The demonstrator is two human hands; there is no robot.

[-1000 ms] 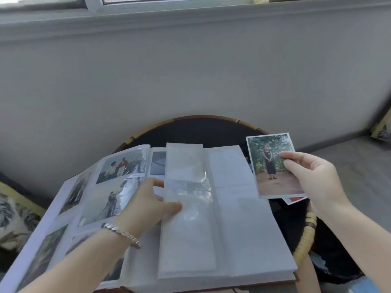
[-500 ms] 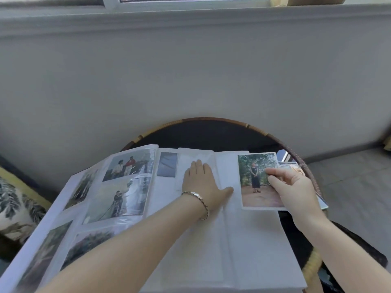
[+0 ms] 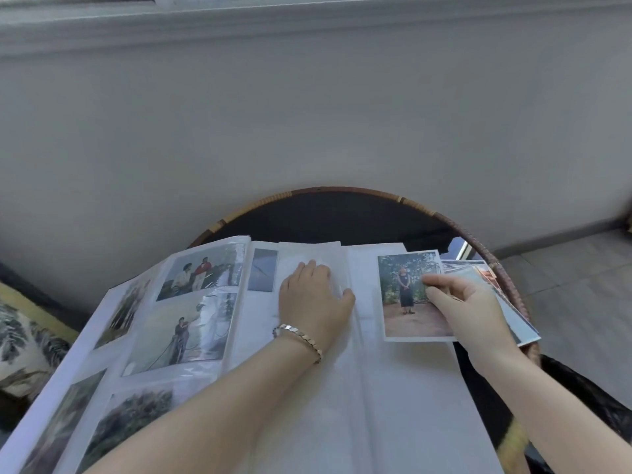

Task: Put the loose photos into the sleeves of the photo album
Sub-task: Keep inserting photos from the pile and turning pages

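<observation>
The photo album (image 3: 393,398) lies open in front of me, its left page filled with photos, its right page showing white sleeves without photos. My left hand (image 3: 313,297), a bracelet on the wrist, presses flat on a turned sleeve page near the spine. My right hand (image 3: 468,306) pinches a loose photo (image 3: 408,302) of a person standing among trees, held over the top right corner of the right page. Under that hand a small stack of loose photos (image 3: 513,316) lies at the album's right edge.
The album rests on a round dark table with a woven rattan rim (image 3: 342,193), close to a grey wall (image 3: 307,124). A leaf-patterned cushion (image 3: 24,343) sits at the left. Tiled floor (image 3: 581,285) shows at the right.
My left hand flipped the sleeve page over and now presses it flat. My right hand carried the photo leftward onto the right page. The view tilted down slightly.
</observation>
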